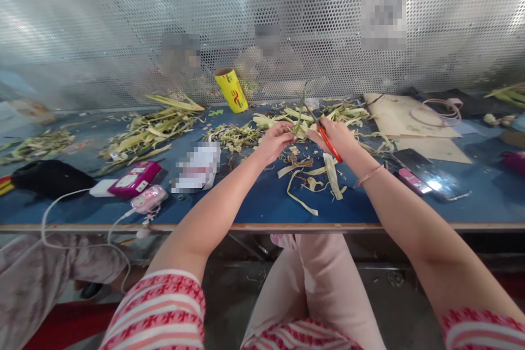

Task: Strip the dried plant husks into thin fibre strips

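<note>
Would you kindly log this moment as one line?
Left hand: holds thin green plant stem | Right hand: holds red-handled metal cutter | Nearby: pale dried strips on blue tabletop

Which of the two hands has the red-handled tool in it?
The right hand, the one with a pink band at its wrist, grips the red-handled tool. The left hand, bare-wristed, has no such tool.

Tool handles (pixel 329 143) are red; plant scraps (pixel 158 127) yellow-green; tabletop (pixel 256 202) blue; sleeves (pixel 159 306) red-and-white striped.
</note>
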`<state>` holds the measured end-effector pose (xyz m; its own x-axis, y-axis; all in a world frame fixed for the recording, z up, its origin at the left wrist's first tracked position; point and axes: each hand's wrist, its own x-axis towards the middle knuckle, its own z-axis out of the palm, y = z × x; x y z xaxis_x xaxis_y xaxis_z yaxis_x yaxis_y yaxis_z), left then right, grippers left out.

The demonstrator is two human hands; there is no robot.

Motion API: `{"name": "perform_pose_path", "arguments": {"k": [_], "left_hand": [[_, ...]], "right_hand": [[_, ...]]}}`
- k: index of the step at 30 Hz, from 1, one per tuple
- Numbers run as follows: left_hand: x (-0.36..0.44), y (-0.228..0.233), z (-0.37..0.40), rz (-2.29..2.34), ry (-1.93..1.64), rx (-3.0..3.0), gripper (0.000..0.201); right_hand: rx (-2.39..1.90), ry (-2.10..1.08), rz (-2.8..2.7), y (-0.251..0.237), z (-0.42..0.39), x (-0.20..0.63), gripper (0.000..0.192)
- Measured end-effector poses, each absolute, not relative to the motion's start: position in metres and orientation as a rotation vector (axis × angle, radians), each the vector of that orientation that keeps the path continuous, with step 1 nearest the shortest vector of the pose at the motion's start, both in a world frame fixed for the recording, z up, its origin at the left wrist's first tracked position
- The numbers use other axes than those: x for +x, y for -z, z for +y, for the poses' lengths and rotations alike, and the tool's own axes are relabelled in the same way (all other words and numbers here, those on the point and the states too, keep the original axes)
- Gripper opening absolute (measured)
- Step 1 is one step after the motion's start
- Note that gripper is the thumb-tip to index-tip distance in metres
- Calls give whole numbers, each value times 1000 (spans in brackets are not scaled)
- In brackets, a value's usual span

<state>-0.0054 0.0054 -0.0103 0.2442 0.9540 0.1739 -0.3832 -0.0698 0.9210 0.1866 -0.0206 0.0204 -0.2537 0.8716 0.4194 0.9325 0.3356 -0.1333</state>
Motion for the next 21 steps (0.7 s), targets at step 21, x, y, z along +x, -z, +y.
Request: {"name": "perform_pose_path", "arguments": {"k": [21], "left_hand": [[-6,11,5,671,-1244,1156,30]], "right_hand": [[-1775,134,-2051,-34,-25,190,31]]}}
